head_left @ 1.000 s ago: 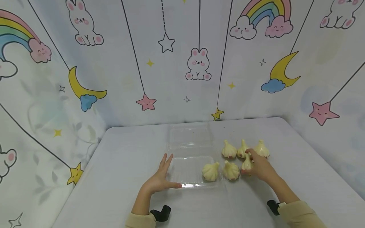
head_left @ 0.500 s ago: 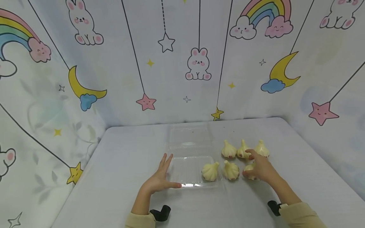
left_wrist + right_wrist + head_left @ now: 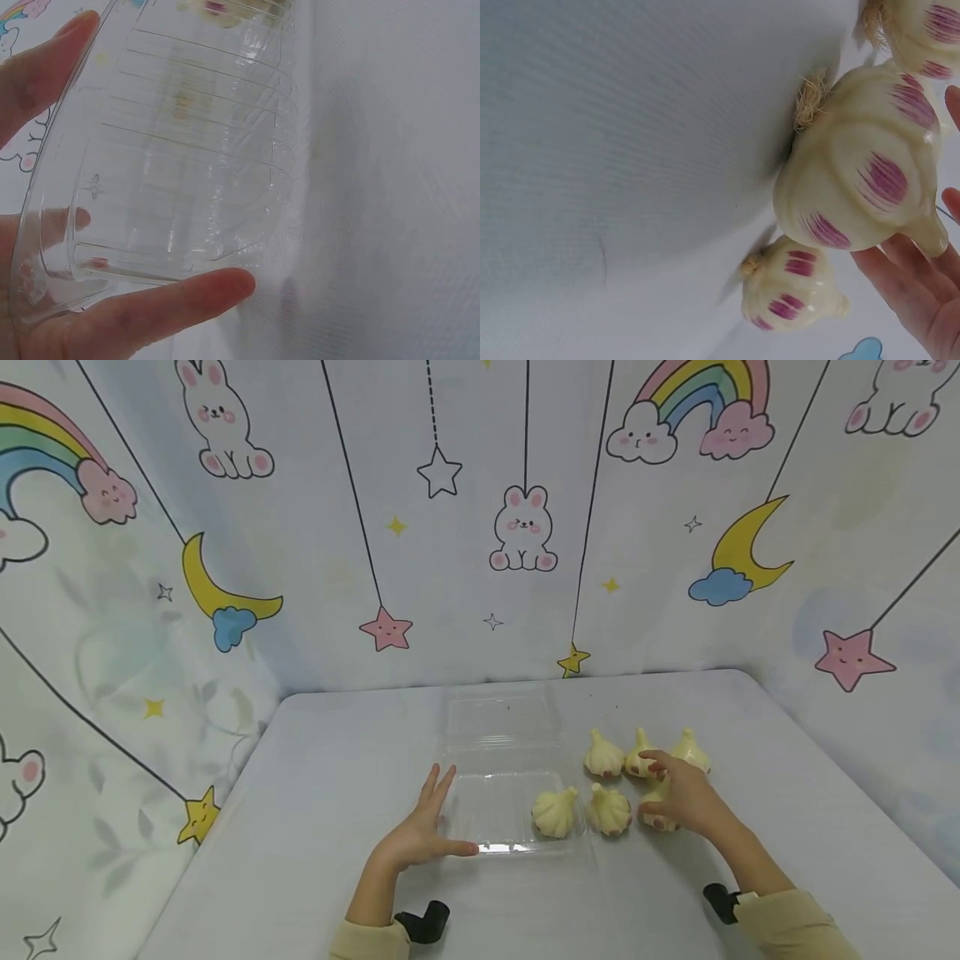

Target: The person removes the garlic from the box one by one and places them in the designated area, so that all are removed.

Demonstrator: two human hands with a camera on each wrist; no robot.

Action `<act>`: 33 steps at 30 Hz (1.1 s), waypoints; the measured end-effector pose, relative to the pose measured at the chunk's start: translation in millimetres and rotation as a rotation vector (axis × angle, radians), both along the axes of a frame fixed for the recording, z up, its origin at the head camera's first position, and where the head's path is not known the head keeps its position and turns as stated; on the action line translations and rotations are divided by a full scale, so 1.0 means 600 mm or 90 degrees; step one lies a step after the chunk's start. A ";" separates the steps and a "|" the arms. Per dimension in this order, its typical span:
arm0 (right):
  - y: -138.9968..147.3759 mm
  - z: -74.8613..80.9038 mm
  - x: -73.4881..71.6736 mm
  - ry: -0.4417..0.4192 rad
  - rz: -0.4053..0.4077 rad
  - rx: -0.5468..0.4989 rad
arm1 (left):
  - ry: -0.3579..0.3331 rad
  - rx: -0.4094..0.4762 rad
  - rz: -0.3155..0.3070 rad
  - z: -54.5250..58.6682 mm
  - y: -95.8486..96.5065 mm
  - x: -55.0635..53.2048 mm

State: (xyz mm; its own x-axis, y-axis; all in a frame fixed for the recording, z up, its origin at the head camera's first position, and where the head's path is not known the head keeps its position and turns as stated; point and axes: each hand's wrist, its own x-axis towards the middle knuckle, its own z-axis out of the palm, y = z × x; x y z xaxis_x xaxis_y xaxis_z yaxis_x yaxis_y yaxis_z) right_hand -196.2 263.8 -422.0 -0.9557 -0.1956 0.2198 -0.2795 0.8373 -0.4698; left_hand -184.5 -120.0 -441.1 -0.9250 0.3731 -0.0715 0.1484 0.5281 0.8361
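My left hand (image 3: pixel 422 837) rests against the near left corner of a clear plastic clamshell box (image 3: pixel 487 806), fingers spread and thumb along its front edge. In the left wrist view the thumb (image 3: pixel 172 304) and fingers flank the ribbed wall. One garlic bulb (image 3: pixel 553 812) lies at the box's right side; another garlic bulb (image 3: pixel 609 810) sits just right of it. My right hand (image 3: pixel 688 795) is around a front-row garlic bulb (image 3: pixel 660 818), its fingers loosely spread. In the right wrist view this purple-streaked bulb (image 3: pixel 855 165) stands on the table, fingers beside it.
Behind my right hand stand three more garlic bulbs: a left one (image 3: pixel 603 755), a middle one (image 3: pixel 638 760) and a right one (image 3: pixel 689 748). The box's lid (image 3: pixel 498 718) lies folded back towards the patterned backdrop (image 3: pixel 450 568). Everything is on a white table (image 3: pixel 352 752).
The bulb under my right hand stood further left and upright a second ago; it now sits slightly right and lower. My right hand has loosened a little. The left hand stays put.
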 end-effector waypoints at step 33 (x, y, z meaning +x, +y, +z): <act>-0.064 0.048 0.053 0.004 -0.086 -0.193 | -0.003 0.012 -0.007 -0.001 -0.001 0.000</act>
